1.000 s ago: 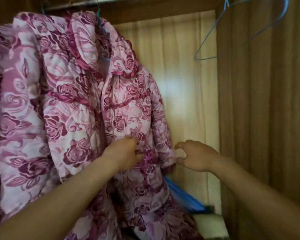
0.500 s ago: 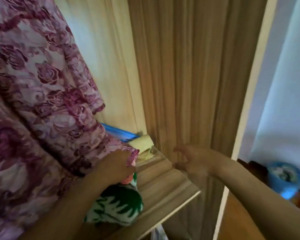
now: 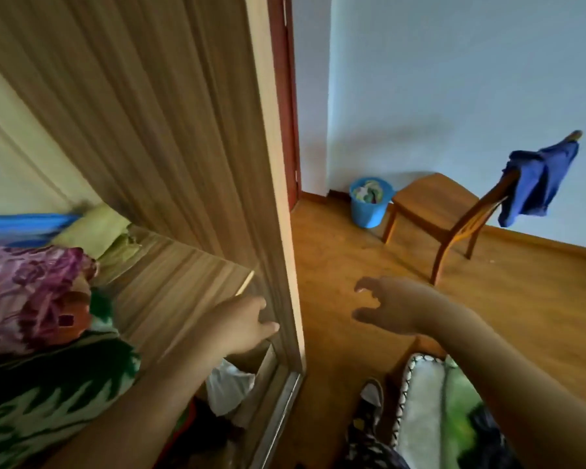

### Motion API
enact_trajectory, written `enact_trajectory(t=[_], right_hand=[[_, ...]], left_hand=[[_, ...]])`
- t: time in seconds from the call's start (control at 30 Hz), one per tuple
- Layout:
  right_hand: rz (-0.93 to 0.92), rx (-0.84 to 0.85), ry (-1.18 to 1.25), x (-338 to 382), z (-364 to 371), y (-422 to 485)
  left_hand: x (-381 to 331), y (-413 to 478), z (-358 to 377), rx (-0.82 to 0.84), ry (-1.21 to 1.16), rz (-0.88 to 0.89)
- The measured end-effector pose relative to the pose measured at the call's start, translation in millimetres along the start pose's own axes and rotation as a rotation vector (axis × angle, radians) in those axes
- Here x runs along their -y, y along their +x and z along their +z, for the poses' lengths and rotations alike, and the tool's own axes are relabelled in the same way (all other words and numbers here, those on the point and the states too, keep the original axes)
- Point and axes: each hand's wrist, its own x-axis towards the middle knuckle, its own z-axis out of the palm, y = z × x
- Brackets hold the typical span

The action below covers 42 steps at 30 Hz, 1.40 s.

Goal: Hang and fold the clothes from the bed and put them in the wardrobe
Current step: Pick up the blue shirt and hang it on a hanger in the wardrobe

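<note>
At the wardrobe's open right side, the tall wood-grain side panel [image 3: 170, 123] runs from the top of my view down to its pale front edge [image 3: 285, 231], and right of that edge the wooden floor [image 3: 345, 252] lies open back to the pale blue wall [image 3: 454, 79]. A red-brown door frame [image 3: 286, 96] stands just behind the wardrobe edge. Far back on the floor a wooden chair [image 3: 437, 204] stands with a blue garment [image 3: 542, 177] hung over its backrest, and a blue bin [image 3: 369, 204] sits just beside its left legs, near the wall.

Inside the wardrobe, the shelf [image 3: 173, 282] has bare board on its right half. On its left lie a green-and-white patterned fabric [image 3: 48, 390], a pink rose-print quilted garment [image 3: 24, 286] drooping onto it, and behind them a yellowish folded cloth [image 3: 92, 231] and something blue [image 3: 21, 225] against the back.

My left hand [image 3: 241, 326] is over the shelf's front corner, fingers toward the wardrobe edge, closed on nothing. My right hand [image 3: 389, 306] is out over the floor, grip apart, fingers curled, empty. Below my right arm a corner of bedding with a green print [image 3: 454, 418] shows.
</note>
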Motion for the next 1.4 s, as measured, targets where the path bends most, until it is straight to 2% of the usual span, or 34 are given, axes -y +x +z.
enact_trajectory(t=[0.13, 0.33, 0.57, 0.83, 1.17, 1.4], right_hand=[[0.155, 0.023, 0.048, -56, 17, -9], [0.322, -0.064, 0.134, -124, 9, -7], [0.448, -0.130, 0.172, -214, -26, 26], [0.509, -0.190, 0.207, -315, -84, 69], [0.645, -0.249, 0.348, -396, -109, 95], [0.793, -0.303, 0.376, -459, -149, 170]], left_hand=[[-58, 42, 13, 0.032, 0.066, 0.227], [-144, 112, 8, 0.106, 0.113, 0.369], [-245, 204, 8, 0.097, 0.211, 0.417], [-351, 308, -10, 0.118, 0.270, 0.457], [-449, 404, -30, 0.203, 0.375, 0.654], [-511, 518, -55, 0.227, 0.398, 0.805]])
